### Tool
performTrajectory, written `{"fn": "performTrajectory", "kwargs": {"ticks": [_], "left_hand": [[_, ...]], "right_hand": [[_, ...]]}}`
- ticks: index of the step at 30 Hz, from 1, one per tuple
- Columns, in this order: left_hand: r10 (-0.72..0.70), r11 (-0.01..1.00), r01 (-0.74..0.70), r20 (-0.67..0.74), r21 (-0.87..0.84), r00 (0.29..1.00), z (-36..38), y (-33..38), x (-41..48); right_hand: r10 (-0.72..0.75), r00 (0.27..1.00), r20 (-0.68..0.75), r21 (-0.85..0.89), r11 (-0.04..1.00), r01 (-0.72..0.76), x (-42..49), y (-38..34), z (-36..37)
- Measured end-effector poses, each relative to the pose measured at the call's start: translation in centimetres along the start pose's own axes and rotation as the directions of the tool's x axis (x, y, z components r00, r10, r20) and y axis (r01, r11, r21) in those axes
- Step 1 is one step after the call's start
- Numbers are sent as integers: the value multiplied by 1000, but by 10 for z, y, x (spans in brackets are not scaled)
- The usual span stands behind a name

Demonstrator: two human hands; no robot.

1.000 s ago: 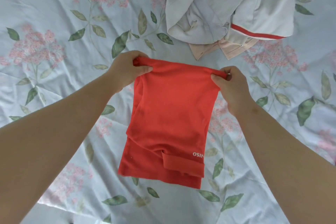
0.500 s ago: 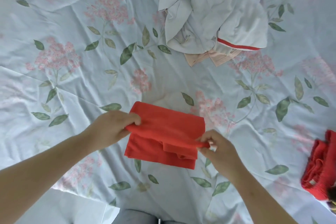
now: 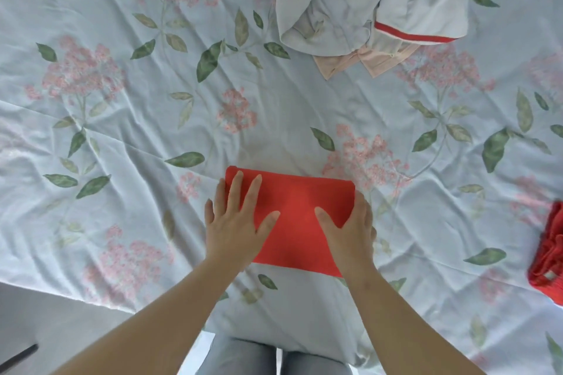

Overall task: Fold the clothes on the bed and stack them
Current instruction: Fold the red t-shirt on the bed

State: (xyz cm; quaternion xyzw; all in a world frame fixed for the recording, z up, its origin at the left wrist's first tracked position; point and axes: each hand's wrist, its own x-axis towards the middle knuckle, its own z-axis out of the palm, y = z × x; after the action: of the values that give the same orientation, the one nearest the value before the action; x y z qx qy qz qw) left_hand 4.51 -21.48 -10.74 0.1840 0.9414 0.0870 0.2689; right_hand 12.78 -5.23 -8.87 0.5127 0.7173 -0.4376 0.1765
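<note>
I pressed the folded red garment (image 3: pixel 292 216) flat on the bed (image 3: pixel 122 131) beneath my left hand's (image 3: pixel 234 225) spread fingers (image 3: pixel 236 189), my right hand (image 3: pixel 350 231) cupping its edge, grip unclear; even, outward smoothing should set the crease before stacking.

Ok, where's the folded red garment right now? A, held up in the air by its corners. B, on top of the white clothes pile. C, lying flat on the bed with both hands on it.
C: the folded red garment lies flat on the bedsheet, the left hand spread on it and the right hand at its right edge.
</note>
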Motion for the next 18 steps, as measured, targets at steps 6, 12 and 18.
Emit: {"fn": "performTrajectory", "kwargs": {"ticks": [6,12,18], "left_hand": [[-74,997,74,-17,38,997,49,-9,28],[-107,974,33,-326,-224,939,55,-19,29],[-458,597,482,220,-641,861,14,-9,31]], "right_hand": [[55,987,-151,-172,982,-81,23,16,45],[43,969,-243,-2,999,-44,31,25,53],[128,991,-35,254,960,-115,33,18,21]]}}
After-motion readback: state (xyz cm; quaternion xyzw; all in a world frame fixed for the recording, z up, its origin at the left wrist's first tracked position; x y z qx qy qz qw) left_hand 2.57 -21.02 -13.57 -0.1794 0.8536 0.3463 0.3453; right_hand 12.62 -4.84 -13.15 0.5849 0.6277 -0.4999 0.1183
